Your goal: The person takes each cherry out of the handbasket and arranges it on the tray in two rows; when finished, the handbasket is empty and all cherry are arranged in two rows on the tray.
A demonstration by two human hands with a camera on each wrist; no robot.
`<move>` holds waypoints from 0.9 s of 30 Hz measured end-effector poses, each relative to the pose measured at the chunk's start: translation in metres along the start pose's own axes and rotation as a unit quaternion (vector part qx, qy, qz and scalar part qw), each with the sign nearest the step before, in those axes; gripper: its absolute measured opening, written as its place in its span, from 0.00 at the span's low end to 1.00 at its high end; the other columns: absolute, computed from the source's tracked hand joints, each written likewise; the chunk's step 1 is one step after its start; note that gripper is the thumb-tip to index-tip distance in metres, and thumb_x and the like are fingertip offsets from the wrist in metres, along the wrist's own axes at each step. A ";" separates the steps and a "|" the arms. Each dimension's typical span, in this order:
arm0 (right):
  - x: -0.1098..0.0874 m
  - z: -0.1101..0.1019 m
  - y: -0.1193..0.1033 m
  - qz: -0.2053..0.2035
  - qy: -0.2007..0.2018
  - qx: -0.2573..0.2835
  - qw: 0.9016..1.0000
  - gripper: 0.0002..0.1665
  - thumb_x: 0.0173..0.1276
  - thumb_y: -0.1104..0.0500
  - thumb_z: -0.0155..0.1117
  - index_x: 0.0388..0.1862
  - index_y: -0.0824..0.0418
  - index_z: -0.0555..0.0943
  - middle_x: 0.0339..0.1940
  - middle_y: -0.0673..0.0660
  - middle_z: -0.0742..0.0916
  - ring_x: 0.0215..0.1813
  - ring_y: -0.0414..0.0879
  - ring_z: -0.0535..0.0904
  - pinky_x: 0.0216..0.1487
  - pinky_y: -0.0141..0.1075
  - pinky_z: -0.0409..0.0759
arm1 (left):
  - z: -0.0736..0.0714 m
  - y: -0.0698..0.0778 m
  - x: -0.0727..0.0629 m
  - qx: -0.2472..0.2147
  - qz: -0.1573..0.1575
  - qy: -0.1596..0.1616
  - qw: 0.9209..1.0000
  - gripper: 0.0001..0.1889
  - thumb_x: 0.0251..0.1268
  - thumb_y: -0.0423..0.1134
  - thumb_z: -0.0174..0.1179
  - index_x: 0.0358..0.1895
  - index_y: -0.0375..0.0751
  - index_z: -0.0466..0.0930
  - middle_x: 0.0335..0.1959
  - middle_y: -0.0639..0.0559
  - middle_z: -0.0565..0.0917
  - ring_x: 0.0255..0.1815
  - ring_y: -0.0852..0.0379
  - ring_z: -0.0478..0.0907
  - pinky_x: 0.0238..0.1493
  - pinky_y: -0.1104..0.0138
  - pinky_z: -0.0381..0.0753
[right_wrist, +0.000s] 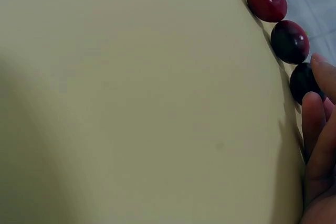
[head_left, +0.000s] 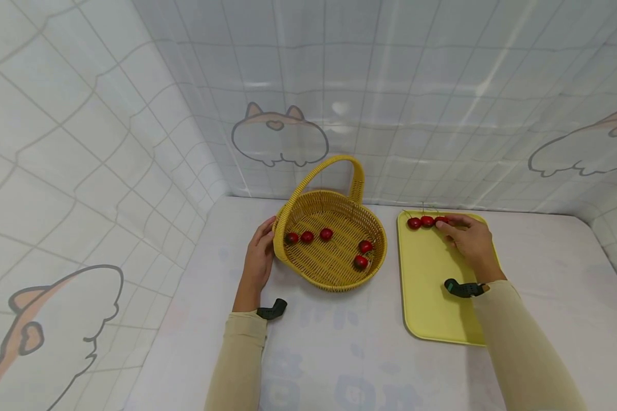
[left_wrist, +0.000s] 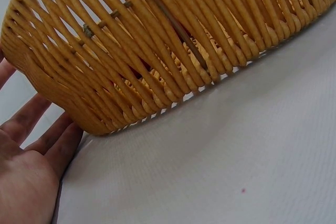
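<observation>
the right hand (head_left: 467, 237) is pinching the end cherry (right_wrist: 301, 83), the left hand (head_left: 259, 254) is touching the basket (head_left: 329, 262) with extended fingers, and sideways slipping could be rolling the neighbouring cherry (right_wrist: 290, 42) beside the pinching fingertips (right_wrist: 313, 104).

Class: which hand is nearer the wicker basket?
Left. The left hand touches the wicker basket from the left; the right hand, well right of it, pinches a cherry at the yellow tray.
</observation>
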State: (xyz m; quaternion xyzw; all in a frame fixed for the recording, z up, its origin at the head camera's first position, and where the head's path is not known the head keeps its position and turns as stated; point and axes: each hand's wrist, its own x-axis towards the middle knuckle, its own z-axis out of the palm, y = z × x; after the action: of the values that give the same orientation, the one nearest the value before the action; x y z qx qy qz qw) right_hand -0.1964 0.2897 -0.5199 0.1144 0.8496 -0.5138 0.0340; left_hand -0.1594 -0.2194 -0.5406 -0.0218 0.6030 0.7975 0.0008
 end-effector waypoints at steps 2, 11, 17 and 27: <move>0.000 0.000 0.000 -0.001 0.001 0.001 1.000 0.42 0.65 0.34 0.69 0.69 0.58 0.78 0.45 0.40 0.82 0.33 0.33 0.83 0.32 0.28 0.82 | 0.000 0.000 0.000 -0.001 -0.001 0.001 1.000 0.23 0.81 0.46 0.50 0.74 0.53 0.69 0.75 0.53 0.69 0.76 0.56 0.67 0.72 0.71 0.69; -0.001 0.000 0.001 -0.001 0.013 0.038 0.999 0.40 0.66 0.37 0.69 0.69 0.60 0.77 0.40 0.35 0.83 0.30 0.34 0.83 0.28 0.28 0.80 | -0.002 -0.004 0.003 0.001 -0.005 0.006 1.000 0.23 0.81 0.47 0.51 0.74 0.54 0.70 0.74 0.54 0.70 0.76 0.57 0.67 0.74 0.69 0.68; -0.001 0.000 0.000 0.012 0.021 0.133 0.991 0.37 0.66 0.44 0.72 0.68 0.62 0.77 0.44 0.38 0.82 0.29 0.35 0.84 0.26 0.27 0.80 | -0.001 -0.002 0.003 0.001 -0.004 0.005 1.000 0.23 0.81 0.47 0.51 0.74 0.53 0.70 0.75 0.53 0.69 0.76 0.56 0.67 0.74 0.69 0.69; -0.008 -0.004 -0.001 -0.034 0.066 0.081 0.994 0.33 0.69 0.44 0.70 0.65 0.62 0.79 0.42 0.41 0.81 0.29 0.35 0.83 0.31 0.26 0.81 | -0.003 -0.004 0.003 -0.003 -0.002 0.002 1.000 0.24 0.80 0.49 0.53 0.74 0.53 0.69 0.75 0.52 0.69 0.76 0.55 0.67 0.72 0.70 0.70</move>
State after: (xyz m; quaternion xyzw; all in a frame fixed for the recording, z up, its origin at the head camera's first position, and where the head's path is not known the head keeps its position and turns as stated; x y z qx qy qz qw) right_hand -0.1890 0.2919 -0.5158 0.1220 0.8087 -0.5734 -0.0488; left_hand -0.1622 -0.2213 -0.5452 -0.0249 0.6002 0.7994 0.0013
